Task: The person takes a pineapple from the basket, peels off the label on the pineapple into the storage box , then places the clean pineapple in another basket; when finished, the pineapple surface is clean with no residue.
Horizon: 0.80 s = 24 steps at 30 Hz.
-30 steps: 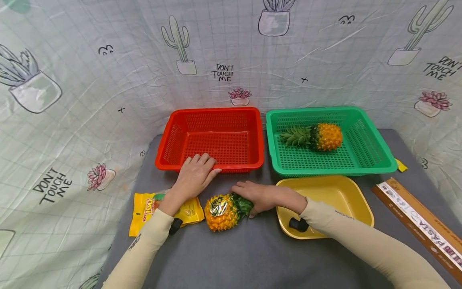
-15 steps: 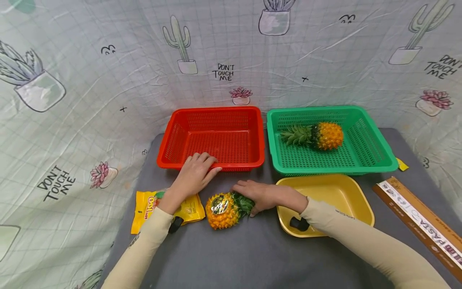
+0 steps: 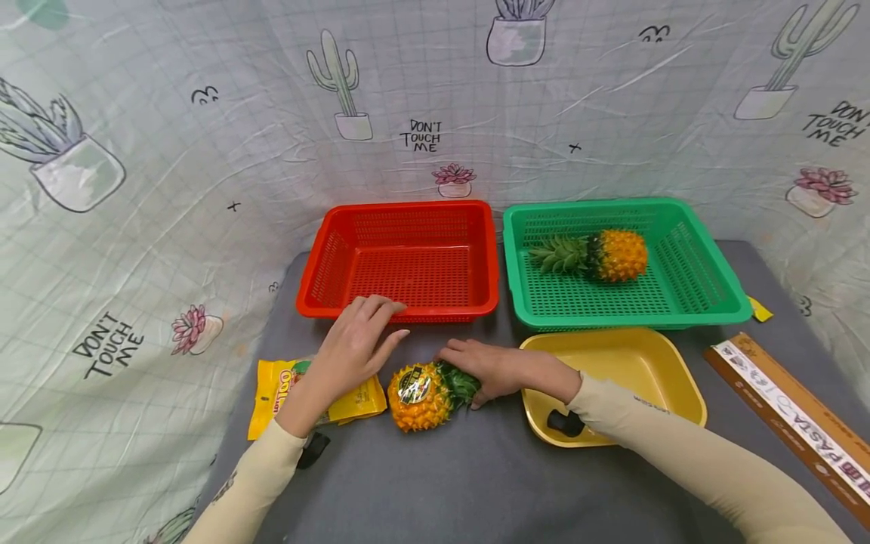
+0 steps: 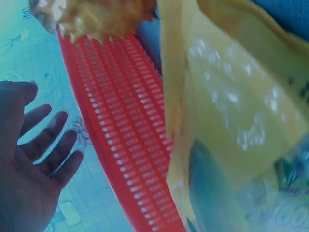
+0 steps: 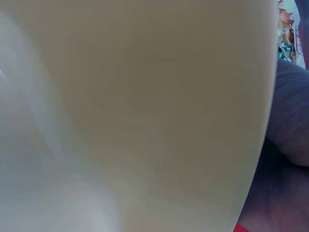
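In the head view the left hand (image 3: 352, 347) hovers with spread fingers between the near rim of the red basket (image 3: 397, 313) and the yellow snack bag (image 3: 268, 393). The left wrist view shows that hand (image 4: 38, 159) holding nothing, beside the yellow bag (image 4: 236, 92) and the red basket (image 4: 120, 140). Over the green leaves of a small pineapple (image 3: 418, 397) lies the right hand (image 3: 488, 369), fingers curled round them. The fruit rests on its side on the grey table. The yellow tub's wall (image 5: 145, 116) fills most of the right wrist view.
The green basket (image 3: 632, 321) at the back right holds another pineapple (image 3: 618, 257). In front of it stands the yellow tub (image 3: 639, 363), under the right forearm. A long pasta box (image 3: 795, 423) lies at the right; a small yellow packet (image 3: 760, 310) lies behind it.
The left hand has drawn back slightly toward the person and to the left, off the red basket's rim. The right hand and the pineapple have stayed in place.
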### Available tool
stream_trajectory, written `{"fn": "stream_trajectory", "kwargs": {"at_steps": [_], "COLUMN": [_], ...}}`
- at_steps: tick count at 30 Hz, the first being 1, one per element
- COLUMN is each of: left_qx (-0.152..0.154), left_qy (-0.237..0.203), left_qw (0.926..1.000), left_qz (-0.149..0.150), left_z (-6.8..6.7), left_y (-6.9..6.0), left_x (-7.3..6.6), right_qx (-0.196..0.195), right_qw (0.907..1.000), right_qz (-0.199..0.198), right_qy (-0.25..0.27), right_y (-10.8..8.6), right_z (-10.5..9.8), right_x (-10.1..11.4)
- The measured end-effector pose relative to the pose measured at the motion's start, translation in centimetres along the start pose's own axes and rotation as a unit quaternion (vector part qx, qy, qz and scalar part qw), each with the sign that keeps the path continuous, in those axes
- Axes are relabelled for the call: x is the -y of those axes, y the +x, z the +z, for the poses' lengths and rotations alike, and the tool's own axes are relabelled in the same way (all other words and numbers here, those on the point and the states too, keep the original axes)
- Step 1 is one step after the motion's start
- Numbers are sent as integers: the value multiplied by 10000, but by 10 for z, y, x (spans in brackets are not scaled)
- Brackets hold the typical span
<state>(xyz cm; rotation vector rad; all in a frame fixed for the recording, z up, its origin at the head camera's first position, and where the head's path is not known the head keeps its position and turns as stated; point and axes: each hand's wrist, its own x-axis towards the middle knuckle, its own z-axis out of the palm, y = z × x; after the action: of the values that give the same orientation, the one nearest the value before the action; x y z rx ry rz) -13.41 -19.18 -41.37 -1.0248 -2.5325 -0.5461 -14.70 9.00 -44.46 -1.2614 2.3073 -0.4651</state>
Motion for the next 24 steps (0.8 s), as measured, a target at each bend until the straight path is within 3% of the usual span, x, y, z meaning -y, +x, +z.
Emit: {"fn": "stream_trajectory", "kwargs": {"at_steps": [9,17,20,24], "left_qx": [242,898,1203,1369], "left_qy": [-438,-1028,-1078,-1117], "left_qw": [9987,9898,9853,9819], "left_qz": [54,-397,-558,-678], "left_z": [2,7,11,15], "left_y": [-9,-21,-26,-32], "left_x": [-14,-24,-27,-31], "right_qx": [-14,-80,-113,-126], "right_qw": [10000,9997,9997,9998], "right_qz": [-60,-181,-197,-154], "right_qy": [55,119,83,66], "right_y": [0,-1,-2,-3], "right_z": [0,1,1,2], "right_x": [-1,-2,-2,-1]}}
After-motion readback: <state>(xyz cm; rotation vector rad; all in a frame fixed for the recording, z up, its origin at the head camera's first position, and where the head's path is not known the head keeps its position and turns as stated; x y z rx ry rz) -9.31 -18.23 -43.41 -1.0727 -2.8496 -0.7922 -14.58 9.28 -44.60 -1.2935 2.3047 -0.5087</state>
